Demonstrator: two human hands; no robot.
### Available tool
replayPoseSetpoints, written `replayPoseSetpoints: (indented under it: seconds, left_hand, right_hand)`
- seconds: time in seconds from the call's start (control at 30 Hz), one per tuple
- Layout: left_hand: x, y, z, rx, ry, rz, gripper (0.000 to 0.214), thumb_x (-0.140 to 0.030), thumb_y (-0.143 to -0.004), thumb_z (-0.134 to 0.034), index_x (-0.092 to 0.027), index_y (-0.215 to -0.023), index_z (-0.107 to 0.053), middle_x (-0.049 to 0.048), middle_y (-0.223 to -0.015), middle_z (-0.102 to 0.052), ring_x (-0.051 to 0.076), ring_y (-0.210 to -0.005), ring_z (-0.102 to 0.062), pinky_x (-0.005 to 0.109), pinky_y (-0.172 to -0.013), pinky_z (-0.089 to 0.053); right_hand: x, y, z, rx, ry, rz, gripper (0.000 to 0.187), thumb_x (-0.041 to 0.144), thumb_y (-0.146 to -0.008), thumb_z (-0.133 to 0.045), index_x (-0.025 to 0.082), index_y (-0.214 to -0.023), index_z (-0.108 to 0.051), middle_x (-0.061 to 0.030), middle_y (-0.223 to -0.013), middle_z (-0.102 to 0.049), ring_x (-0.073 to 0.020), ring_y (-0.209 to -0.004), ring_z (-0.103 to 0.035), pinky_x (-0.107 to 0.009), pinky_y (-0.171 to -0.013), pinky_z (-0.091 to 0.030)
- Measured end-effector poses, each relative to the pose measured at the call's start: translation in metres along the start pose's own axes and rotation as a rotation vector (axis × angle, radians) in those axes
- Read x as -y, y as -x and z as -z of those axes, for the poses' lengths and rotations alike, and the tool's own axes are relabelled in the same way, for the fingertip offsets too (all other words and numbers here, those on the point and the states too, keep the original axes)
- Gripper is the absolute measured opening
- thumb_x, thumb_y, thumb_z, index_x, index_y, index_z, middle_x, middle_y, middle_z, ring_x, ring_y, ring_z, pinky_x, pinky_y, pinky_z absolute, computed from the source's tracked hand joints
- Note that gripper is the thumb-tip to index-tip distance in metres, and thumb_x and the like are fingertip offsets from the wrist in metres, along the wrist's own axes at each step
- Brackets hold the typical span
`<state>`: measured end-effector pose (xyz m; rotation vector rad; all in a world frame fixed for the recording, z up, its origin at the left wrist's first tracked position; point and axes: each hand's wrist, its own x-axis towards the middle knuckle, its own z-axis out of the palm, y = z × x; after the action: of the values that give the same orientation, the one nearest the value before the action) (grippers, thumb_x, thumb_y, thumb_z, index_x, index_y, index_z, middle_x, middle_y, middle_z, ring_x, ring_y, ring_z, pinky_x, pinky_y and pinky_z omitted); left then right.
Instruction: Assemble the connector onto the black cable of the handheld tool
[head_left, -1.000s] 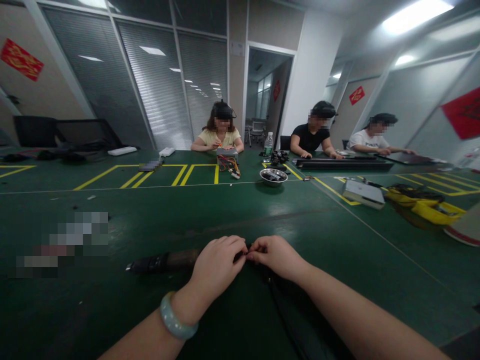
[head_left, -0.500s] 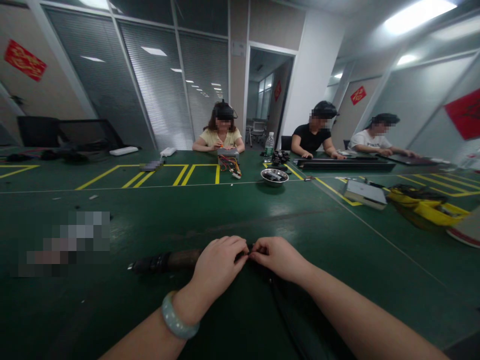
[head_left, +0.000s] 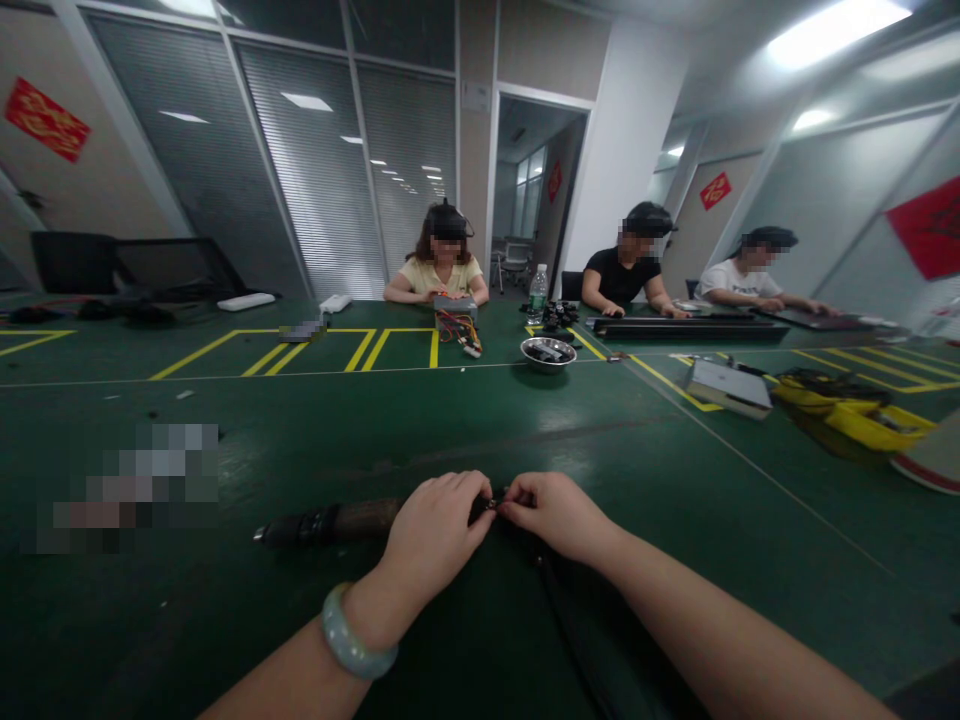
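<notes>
A long, dark, tube-like thing (head_left: 365, 519) lies on the green table, with a brown middle, black ringed sections and a small shiny tip at its left end. My left hand (head_left: 442, 520), with a pale bracelet (head_left: 352, 640) on the wrist, covers its right part, fingers curled around it. Close beside it, my right hand (head_left: 551, 510) is closed in a pinch. Between the fingertips of both hands shows a small metallic bit (head_left: 492, 504), too small to name. From under my right hand a black strap or cable (head_left: 555, 610) runs down toward the front edge.
Across the table (head_left: 337, 430) sit several people; one handles a grey box with coloured wires (head_left: 456, 315). A metal bowl (head_left: 548, 356) of dark parts, a water bottle (head_left: 538, 295), a white box (head_left: 727, 388) and yellow bins (head_left: 881, 425) stand farther off.
My hands stay nearly in place, still close together. The small metallic bit between the fingertips shows more clearly now.
</notes>
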<state>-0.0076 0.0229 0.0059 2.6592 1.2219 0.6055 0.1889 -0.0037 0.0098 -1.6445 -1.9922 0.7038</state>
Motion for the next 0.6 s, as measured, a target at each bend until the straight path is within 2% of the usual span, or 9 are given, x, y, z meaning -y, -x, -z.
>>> replayPoseSetpoints:
  seconds: [0.2, 0.4, 0.6]
  left_hand:
    - [-0.0005, -0.0011, 0.0006, 0.020, -0.010, -0.033, 0.009, -0.024, -0.086, -0.055, -0.024, -0.094, -0.058, 0.0014, -0.102, -0.064, 0.021, -0.095, -0.060, 0.037, -0.085, -0.046]
    - [-0.0015, -0.0003, -0.0006, -0.046, 0.026, -0.010, 0.025, -0.024, -0.081, -0.060, -0.025, -0.106, -0.055, 0.0016, -0.107, -0.063, 0.021, -0.098, -0.060, 0.039, -0.088, -0.045]
    - [-0.0019, 0.0009, 0.0016, -0.024, 0.029, -0.041, 0.009, -0.022, -0.083, -0.054, -0.025, -0.092, -0.056, -0.0007, -0.111, -0.063, 0.021, -0.102, -0.058, 0.039, -0.087, -0.045]
  right_hand:
    - [-0.0017, -0.0009, -0.0015, -0.004, 0.017, 0.005, 0.016, 0.034, -0.084, -0.062, 0.021, -0.085, -0.070, 0.0009, -0.075, -0.070, -0.0122, -0.066, -0.061, -0.021, -0.055, -0.037]
    - [-0.0050, -0.0006, -0.0033, -0.006, 0.001, 0.004, 0.014, 0.034, -0.084, -0.061, 0.022, -0.082, -0.070, 0.0024, -0.074, -0.069, -0.0113, -0.065, -0.061, -0.021, -0.056, -0.036]
    - [-0.0060, -0.0020, -0.0032, 0.000, -0.017, 0.007, 0.016, 0.036, -0.084, -0.061, 0.023, -0.084, -0.070, 0.0019, -0.074, -0.069, -0.0118, -0.064, -0.061, -0.021, -0.055, -0.036]
